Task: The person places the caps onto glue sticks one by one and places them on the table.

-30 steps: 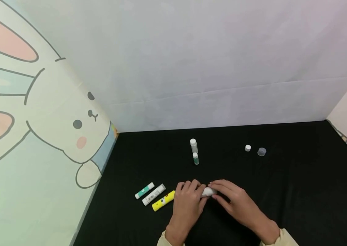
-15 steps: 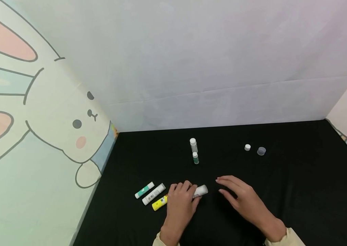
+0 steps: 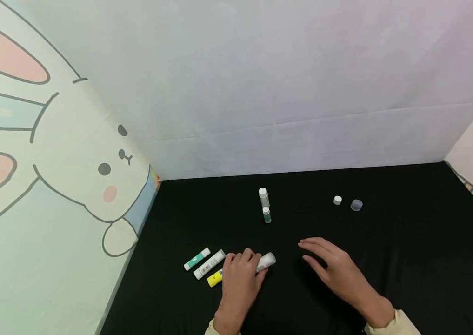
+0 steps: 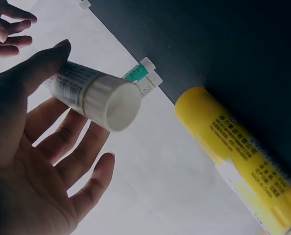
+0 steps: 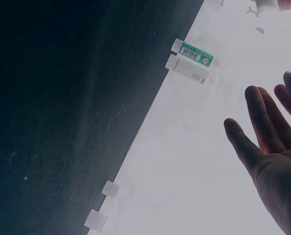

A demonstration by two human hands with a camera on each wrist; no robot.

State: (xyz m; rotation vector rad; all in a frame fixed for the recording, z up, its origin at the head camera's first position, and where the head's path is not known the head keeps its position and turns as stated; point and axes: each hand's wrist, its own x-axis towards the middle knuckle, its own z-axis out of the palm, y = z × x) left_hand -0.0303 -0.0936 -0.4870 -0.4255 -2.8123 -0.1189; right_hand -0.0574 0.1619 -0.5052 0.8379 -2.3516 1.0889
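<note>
My left hand [image 3: 239,279] grips a white glue stick [image 3: 266,262] between thumb and fingers. In the left wrist view its round end points away from the palm, and a printed barcode shows on its side. Partly hidden behind this hand in the head view, a yellow glue stick [image 3: 215,278] lies on the black cloth; the left wrist view shows its printed label. My right hand [image 3: 332,265] hovers over the cloth to the right, fingers apart and bent a little, with nothing in them.
Left of the yellow stick lie a white glue stick [image 3: 209,264] and a smaller green-and-white one [image 3: 197,259]. Two more stand upright farther back, a white one [image 3: 264,199] and a small green one [image 3: 267,215]. A white cap [image 3: 337,200] and a translucent cap [image 3: 356,205] sit at back right.
My right hand has come off the white glue stick and drawn away to the right. The left hand has carried the stick leftward, over the yellow one.
</note>
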